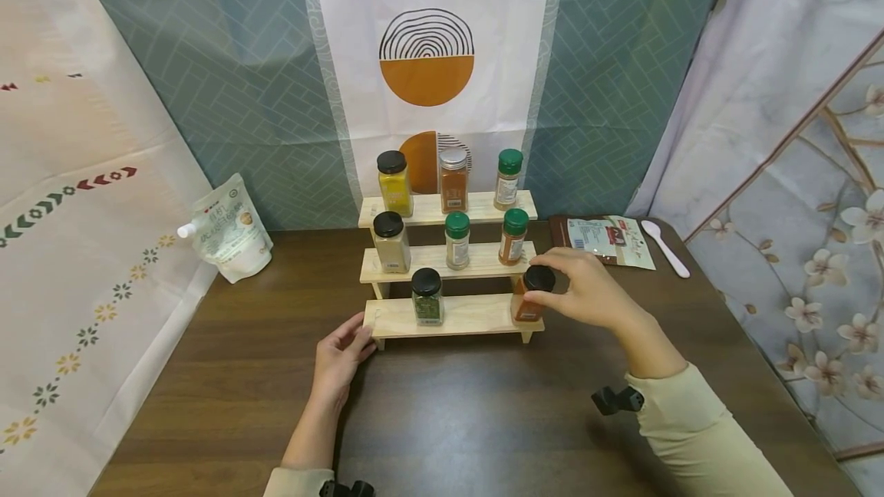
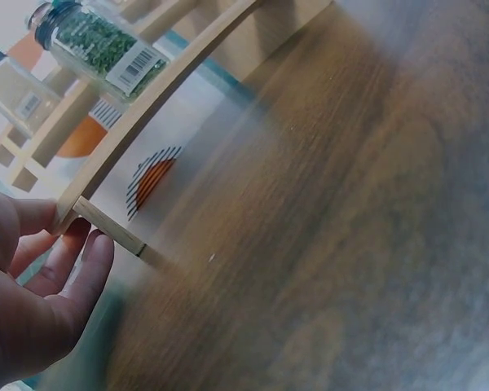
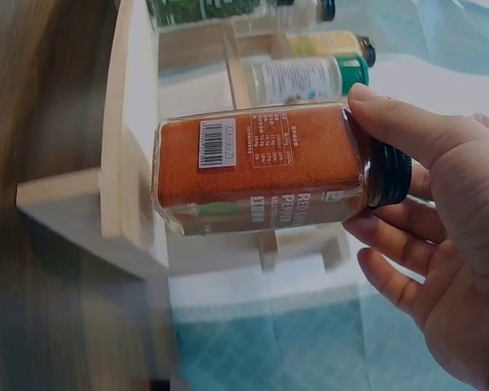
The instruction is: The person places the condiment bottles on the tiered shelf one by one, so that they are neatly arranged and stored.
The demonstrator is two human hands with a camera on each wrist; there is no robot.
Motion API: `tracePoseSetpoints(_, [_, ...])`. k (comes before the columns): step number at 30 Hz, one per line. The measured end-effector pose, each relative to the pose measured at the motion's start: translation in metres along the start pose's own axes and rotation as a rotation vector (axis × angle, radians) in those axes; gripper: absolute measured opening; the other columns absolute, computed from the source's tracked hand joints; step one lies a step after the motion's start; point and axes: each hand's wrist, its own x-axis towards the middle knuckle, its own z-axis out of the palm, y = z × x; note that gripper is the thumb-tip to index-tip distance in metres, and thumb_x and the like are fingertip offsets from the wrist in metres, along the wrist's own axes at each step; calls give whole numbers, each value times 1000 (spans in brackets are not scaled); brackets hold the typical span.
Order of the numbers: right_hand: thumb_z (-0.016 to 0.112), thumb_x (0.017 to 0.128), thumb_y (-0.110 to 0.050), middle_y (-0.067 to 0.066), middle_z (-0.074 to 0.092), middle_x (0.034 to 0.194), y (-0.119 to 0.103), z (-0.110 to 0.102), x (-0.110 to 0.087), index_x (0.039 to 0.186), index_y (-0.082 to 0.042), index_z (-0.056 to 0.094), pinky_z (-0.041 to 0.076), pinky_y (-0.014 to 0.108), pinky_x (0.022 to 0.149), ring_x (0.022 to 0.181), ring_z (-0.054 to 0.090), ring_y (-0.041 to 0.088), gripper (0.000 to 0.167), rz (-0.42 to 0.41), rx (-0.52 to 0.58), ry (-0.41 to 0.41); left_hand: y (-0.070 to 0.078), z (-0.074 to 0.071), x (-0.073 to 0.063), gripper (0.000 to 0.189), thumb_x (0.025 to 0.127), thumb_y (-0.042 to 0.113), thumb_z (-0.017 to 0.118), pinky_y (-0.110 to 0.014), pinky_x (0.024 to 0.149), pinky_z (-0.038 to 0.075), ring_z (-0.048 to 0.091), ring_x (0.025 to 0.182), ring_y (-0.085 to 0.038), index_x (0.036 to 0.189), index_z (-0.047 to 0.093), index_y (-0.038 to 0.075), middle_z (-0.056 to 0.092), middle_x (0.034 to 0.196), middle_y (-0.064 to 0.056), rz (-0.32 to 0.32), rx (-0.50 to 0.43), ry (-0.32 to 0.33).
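Note:
My right hand (image 1: 587, 289) grips a spice jar of red pepper powder (image 3: 261, 163) near its black cap, thumb on one side and fingers on the other. The jar stands upright at the right end of the lowest step of a pale wooden three-step rack (image 1: 476, 314). At that step's left end, my left hand (image 2: 33, 285) pinches the corner of the board, thumb above and fingertips below by the leg. On the same step, left of the middle, stands a jar of green dried herbs (image 1: 428, 299) with a black lid.
More spice jars fill the upper steps, among them a yellow one (image 1: 395, 186) and a green-capped one (image 1: 457, 242). A white spouted pouch (image 1: 231, 232) is at the left. Back right lie a flat brown-and-white packet (image 1: 608, 240) and a white spoon (image 1: 664, 248).

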Motion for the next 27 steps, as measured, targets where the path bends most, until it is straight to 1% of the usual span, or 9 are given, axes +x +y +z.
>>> tracePoseSetpoints(6, [91, 77, -28, 5, 69, 100, -8, 11, 11, 113, -2, 73, 56, 41, 73, 89, 64, 19, 47, 5, 8, -32, -1, 0, 0, 40, 99, 4, 65, -30, 87, 61, 67, 92, -8, 138, 57, -6, 63, 100, -5, 4, -2, -7])
tracePoseSetpoints(11, [89, 80, -29, 8, 70, 105, -13, 19, 19, 116, 0, 72, 59, 42, 72, 90, 65, 21, 49, 18, 3, -57, -2, 0, 1, 39, 99, 3, 64, -30, 86, 61, 67, 90, -8, 137, 58, -6, 63, 99, -4, 6, 0, -3])
tracePoseSetpoints(15, [89, 79, -30, 11, 70, 106, -18, 24, 26, 116, 1, 72, 60, 42, 76, 92, 67, 23, 52, 11, -14, -67, -2, 1, 2, 40, 99, 2, 64, -29, 86, 61, 67, 89, -8, 138, 57, -7, 63, 98, -4, 7, -1, 0])
tracePoseSetpoints(19, [88, 80, -32, 10, 69, 103, -20, 30, 32, 115, 1, 72, 59, 39, 72, 89, 66, 23, 51, 7, -23, -94, -3, 2, 2, 39, 99, 2, 63, -30, 86, 61, 67, 90, -9, 137, 58, -6, 63, 99, -6, 6, -9, 3])
tracePoseSetpoints(22, [87, 81, -33, 9, 70, 104, -22, 35, 36, 115, 0, 72, 57, 38, 72, 89, 65, 22, 50, 20, -36, -120, -3, 2, 1, 39, 99, 1, 64, -30, 85, 62, 67, 90, -9, 137, 58, -8, 63, 99, -7, 10, -14, 2])
tracePoseSetpoints(25, [86, 82, -36, 11, 69, 108, -25, 38, 38, 117, -1, 72, 57, 41, 74, 93, 65, 25, 52, 36, -57, -134, -3, 2, 0, 40, 99, 1, 64, -30, 84, 62, 67, 89, -9, 137, 56, -10, 64, 99, -8, 19, -18, -1])
tracePoseSetpoints(27, [85, 83, -37, 13, 69, 111, -27, 39, 38, 118, 0, 71, 57, 43, 76, 95, 65, 27, 53, 49, -61, -139, -3, 2, -1, 40, 99, 2, 64, -30, 84, 62, 67, 90, -9, 137, 57, -10, 64, 99, -8, 24, -5, -2])
